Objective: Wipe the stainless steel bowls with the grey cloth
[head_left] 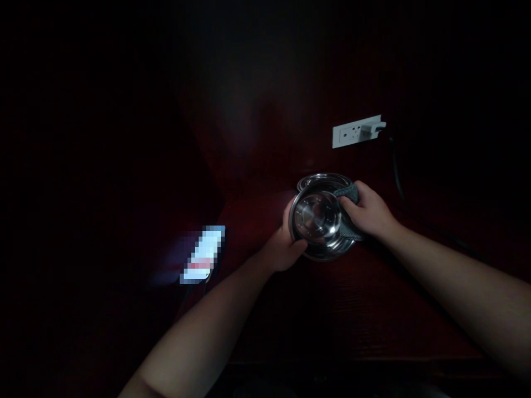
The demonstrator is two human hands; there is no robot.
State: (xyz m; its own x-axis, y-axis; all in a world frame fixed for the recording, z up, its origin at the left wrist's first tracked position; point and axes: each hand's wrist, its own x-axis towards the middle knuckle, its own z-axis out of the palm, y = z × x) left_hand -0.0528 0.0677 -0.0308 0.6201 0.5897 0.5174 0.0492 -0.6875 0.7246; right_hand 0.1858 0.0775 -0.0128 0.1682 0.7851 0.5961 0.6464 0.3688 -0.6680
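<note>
A shiny metal bowl (317, 215) is tilted so that its inside faces me. My left hand (288, 246) grips its left rim, the thumb over the edge and the fingers behind. In my right hand (367, 210) a grey-green cloth (350, 224) is pinched and pressed against the bowl's right rim and inner wall. Behind and below the bowl more shiny metalware (323, 179) shows its rim; the bowl hides most of it, so I cannot tell its full shape.
A dark red wooden surface (315, 309) lies under my hands. To the left a lit, blurred-out screen (203, 257) leans. On the back wall sits a white socket panel (348, 132) with a plug (371, 130) and a dark cable (396, 168). Much of the surroundings is dark.
</note>
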